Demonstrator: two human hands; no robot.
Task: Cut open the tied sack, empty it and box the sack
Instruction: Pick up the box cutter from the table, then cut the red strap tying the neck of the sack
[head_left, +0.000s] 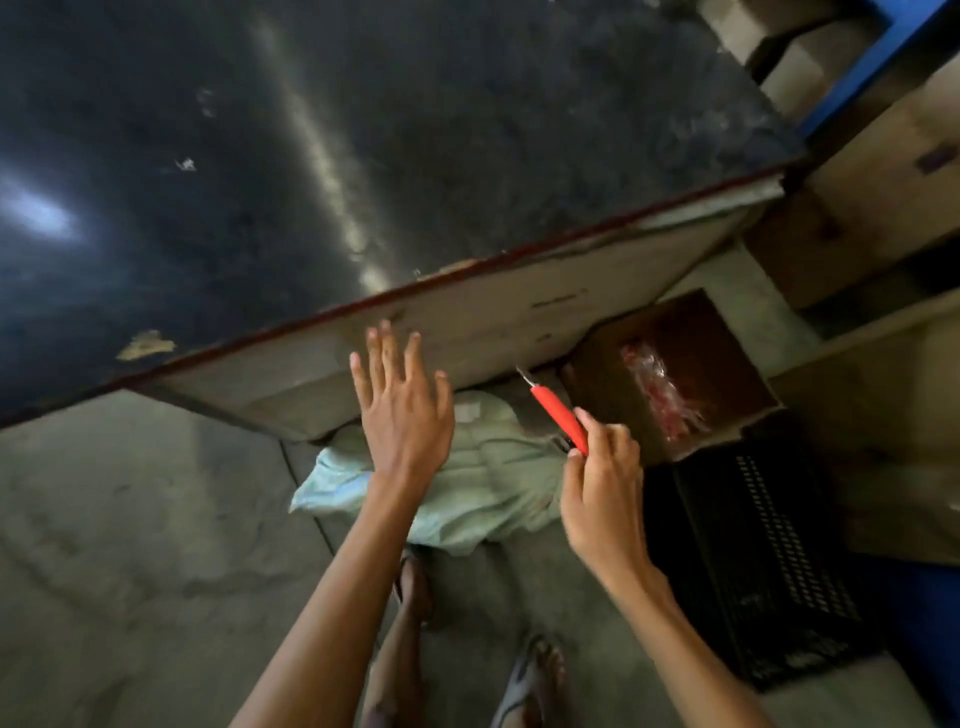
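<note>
While the one pale sack (488, 483) lies slumped on the concrete floor (130, 519), its far end tucked under the edge of the dark counter (363, 156), two hands hang over it. The left hand (402, 410) is flat with all its fingers spread and holds nothing. The right hand (602, 483) pinches one red-handled cutter (558, 413), blade pointing far and left. To the right of the sack stands one open cardboard box (727, 338) with a clear wrapper inside, and nearer, one black slotted crate (753, 545). Two sandalled feet (415, 587) show near the sack.
</note>
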